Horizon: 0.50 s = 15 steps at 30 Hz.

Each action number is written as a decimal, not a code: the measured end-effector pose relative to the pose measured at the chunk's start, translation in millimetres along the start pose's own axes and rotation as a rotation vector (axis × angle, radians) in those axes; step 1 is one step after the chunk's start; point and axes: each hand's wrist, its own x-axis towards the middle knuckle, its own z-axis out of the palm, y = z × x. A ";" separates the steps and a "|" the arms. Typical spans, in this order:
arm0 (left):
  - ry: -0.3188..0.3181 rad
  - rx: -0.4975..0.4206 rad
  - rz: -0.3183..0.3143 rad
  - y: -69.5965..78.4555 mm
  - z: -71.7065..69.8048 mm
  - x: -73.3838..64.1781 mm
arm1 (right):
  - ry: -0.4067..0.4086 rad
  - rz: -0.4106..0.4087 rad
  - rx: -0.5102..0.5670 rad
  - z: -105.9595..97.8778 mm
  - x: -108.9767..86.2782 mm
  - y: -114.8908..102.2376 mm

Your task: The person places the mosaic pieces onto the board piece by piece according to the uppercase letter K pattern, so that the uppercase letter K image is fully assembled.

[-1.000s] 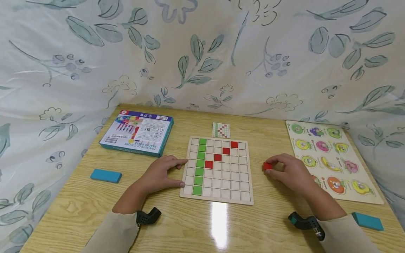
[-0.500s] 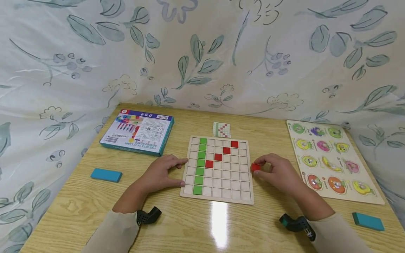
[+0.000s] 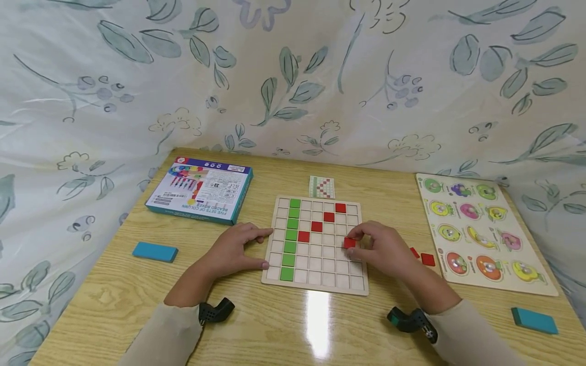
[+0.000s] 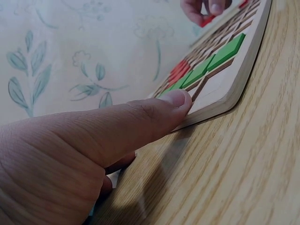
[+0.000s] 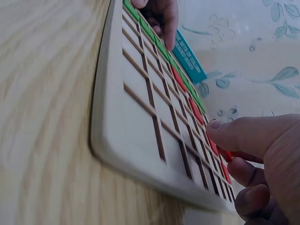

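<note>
A wooden grid board (image 3: 316, 288) lies on the table, with a column of green square tiles (image 3: 291, 235) and a diagonal of several red tiles (image 3: 316, 226). My right hand (image 3: 383, 250) pinches another red square tile (image 3: 350, 243) between thumb and index finger, over the board's right-hand columns. At the left rim, my left hand (image 3: 235, 250) touches the board with spread thumb and index finger; in the left wrist view its thumb (image 4: 176, 99) rests on the rim. A small pattern card (image 3: 322, 187) lies just behind the board.
Loose red tiles (image 3: 428, 260) lie beside the right forearm. A fruit puzzle board (image 3: 485, 239) is at the right, a flat toy box (image 3: 201, 190) at the back left. Blue blocks (image 3: 155, 252) lie at both sides. A patterned cloth (image 3: 293, 86) hangs behind the table.
My right hand has carried the red tile leftward from beside the fruit puzzle to above the grid board. Loose red tiles have come into view behind it. The left hand stays put.
</note>
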 end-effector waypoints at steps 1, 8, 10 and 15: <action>0.000 0.002 0.002 0.0 -0.1 0.1 | -0.002 -0.005 0.008 2.0 1.3 -2.1; -0.004 -0.002 -0.003 0.2 -0.7 1.1 | -0.041 -0.017 0.044 17.1 8.1 -13.2; -0.005 -0.004 -0.006 0.7 -1.0 1.1 | -0.046 -0.032 0.050 21.0 9.8 -16.1; -0.008 -0.009 -0.013 1.3 -1.7 0.4 | -0.058 -0.066 0.040 30.1 13.5 -23.0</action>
